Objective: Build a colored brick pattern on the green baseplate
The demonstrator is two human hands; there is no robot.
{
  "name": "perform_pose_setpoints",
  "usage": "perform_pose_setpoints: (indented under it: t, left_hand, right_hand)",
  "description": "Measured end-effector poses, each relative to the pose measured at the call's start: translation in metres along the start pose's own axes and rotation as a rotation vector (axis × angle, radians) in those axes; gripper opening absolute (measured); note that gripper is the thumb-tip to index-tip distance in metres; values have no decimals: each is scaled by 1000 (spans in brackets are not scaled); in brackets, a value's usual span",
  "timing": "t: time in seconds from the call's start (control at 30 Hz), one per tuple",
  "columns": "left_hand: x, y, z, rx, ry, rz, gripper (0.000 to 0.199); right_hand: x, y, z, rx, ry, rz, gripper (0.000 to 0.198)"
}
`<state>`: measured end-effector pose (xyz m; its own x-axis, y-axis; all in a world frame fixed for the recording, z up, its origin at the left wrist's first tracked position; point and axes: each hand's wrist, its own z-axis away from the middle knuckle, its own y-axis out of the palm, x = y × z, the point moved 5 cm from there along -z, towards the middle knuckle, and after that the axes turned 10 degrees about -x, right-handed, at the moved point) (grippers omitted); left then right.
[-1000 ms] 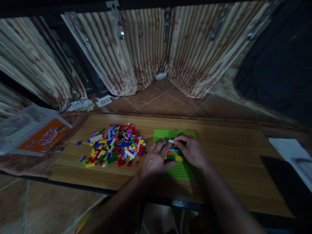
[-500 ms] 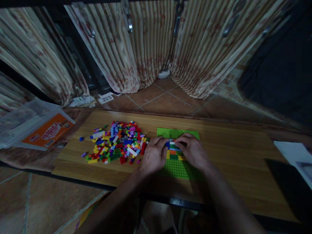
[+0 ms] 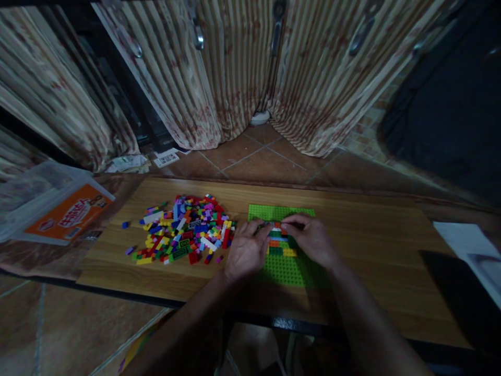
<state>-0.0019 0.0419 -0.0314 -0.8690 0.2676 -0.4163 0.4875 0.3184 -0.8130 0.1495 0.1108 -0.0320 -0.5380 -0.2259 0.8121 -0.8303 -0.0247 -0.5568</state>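
- wooden tabletop: bears the green baseplate.
- left hand: thumb drawn in since a second ago, baring more rows; can't tell its grip.
- right hand: thumb and forefinger near together; can't tell what they clamp.
- brick rows: on the baseplate, between hands.
- white brick: earlier at the fingertips, now probably seated.

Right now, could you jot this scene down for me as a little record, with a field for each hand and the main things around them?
left hand: on the left part of the brick rows, fingertips at their far end
right hand: fingertips at the rows' far right; whether they grip a brick is unclear
brick rows: orange, green, yellow and other colours, partly hidden by the left hand
baseplate: green, studded, under the rows
loose bricks: mixed colours, heaped left of the baseplate
surface: wooden tabletop
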Motion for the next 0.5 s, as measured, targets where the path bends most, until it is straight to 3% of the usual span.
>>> perform_pose_setpoints:
  t: [0.5]
  left_hand:
    - [-8, 4, 1, 58, 52, -186, 38]
  right_hand:
    - [-5, 6, -1, -65, 72, 5, 7]
